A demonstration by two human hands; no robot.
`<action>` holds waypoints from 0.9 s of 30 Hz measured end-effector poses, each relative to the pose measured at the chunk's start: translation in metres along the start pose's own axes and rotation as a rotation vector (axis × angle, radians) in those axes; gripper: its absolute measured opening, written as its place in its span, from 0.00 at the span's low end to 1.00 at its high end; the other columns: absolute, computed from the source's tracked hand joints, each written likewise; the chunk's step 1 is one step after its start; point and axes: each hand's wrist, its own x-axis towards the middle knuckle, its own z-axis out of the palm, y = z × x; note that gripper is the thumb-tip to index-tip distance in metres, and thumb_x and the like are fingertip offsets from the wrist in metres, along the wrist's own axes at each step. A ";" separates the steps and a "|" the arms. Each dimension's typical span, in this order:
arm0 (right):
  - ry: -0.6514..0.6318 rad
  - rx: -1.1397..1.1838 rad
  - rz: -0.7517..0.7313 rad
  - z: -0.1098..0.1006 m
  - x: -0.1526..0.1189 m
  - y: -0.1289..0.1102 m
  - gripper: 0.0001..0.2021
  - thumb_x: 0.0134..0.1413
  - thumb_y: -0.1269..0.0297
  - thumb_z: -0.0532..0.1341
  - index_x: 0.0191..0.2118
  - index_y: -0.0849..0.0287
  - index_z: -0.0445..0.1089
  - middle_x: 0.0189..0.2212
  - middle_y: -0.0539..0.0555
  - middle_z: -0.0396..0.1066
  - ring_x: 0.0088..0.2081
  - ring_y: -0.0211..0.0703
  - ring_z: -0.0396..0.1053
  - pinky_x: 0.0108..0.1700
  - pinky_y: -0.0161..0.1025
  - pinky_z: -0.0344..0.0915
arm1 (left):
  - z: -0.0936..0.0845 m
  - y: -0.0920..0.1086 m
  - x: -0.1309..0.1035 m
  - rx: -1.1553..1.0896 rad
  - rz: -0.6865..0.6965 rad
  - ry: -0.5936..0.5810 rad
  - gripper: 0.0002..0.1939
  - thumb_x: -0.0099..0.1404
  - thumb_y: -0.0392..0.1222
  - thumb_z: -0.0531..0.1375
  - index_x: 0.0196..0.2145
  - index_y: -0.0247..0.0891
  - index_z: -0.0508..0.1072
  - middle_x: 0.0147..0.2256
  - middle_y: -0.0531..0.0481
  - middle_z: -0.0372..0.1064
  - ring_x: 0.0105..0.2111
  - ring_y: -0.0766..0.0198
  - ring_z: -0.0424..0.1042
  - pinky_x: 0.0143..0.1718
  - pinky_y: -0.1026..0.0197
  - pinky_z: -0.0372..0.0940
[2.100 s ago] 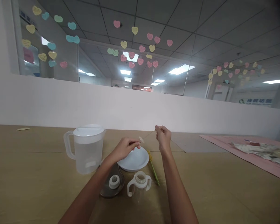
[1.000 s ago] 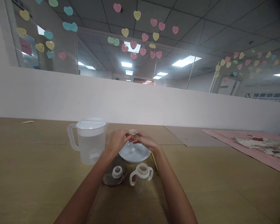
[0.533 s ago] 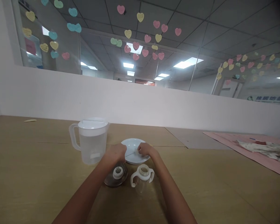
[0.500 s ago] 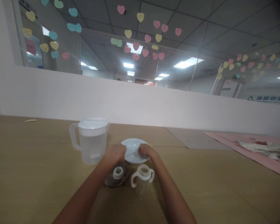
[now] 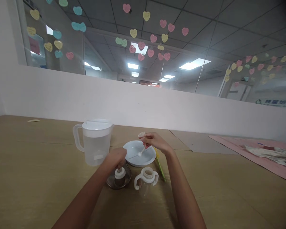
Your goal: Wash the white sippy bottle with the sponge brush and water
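Note:
My left hand (image 5: 116, 158) is closed, its fingers pointing down onto the top of a white bottle collar (image 5: 119, 173) over a round metal dish (image 5: 111, 182); whether the collar is lifted is hard to tell. Above a white plate (image 5: 136, 163), my right hand (image 5: 154, 141) pinches a thin straw piece (image 5: 143, 150). A white tip is at its lower end, near the plate's surface, and a translucent round part shows at the fingertips. In front of the plate stands a clear bottle (image 5: 145, 189), open at the top, with a white two-handled ring (image 5: 148, 175).
A lidded translucent pitcher (image 5: 96, 148) with liquid stands left of the plate. A yellow-headed brush with a green handle (image 5: 160, 168) lies against the plate's right side. Farther right is a pink cloth (image 5: 228, 143) with crumpled material. A white wall (image 5: 133, 105) closes off the back.
My right hand has risen from the plate, bringing the straw piece into view. My left hand has shifted toward me onto the collar. The brush handle now shows.

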 end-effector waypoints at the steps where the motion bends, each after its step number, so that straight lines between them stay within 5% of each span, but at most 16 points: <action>1: -0.068 0.000 -0.011 -0.003 -0.008 -0.011 0.09 0.45 0.61 0.60 0.27 0.63 0.70 0.21 0.49 0.67 0.24 0.33 0.65 0.29 0.33 0.66 | -0.005 -0.001 -0.006 0.005 -0.007 -0.004 0.10 0.32 0.25 0.61 0.07 0.35 0.64 0.10 0.49 0.63 0.18 0.57 0.67 0.23 0.59 0.62; 7: -0.372 -0.119 0.093 -0.006 -0.030 -0.031 0.12 0.42 0.59 0.63 0.29 0.64 0.72 0.20 0.49 0.68 0.23 0.35 0.67 0.27 0.33 0.68 | -0.038 -0.002 -0.039 -0.031 0.049 0.074 0.02 0.43 0.34 0.54 0.17 0.36 0.67 0.16 0.51 0.65 0.19 0.64 0.64 0.20 0.65 0.55; 17: -0.289 -0.105 0.071 -0.005 -0.025 -0.024 0.15 0.41 0.57 0.64 0.34 0.64 0.73 0.21 0.49 0.69 0.23 0.34 0.67 0.27 0.33 0.69 | -0.052 -0.010 -0.050 -0.173 0.199 0.292 0.06 0.46 0.40 0.52 0.24 0.37 0.64 0.23 0.53 0.66 0.23 0.66 0.63 0.21 0.67 0.52; 27: -0.426 -0.227 0.276 0.004 -0.022 -0.017 0.12 0.36 0.64 0.66 0.31 0.64 0.73 0.21 0.49 0.69 0.25 0.34 0.68 0.27 0.30 0.68 | -0.059 -0.019 -0.053 -0.201 0.198 0.397 0.09 0.52 0.41 0.50 0.28 0.36 0.66 0.28 0.50 0.69 0.28 0.63 0.67 0.27 0.65 0.57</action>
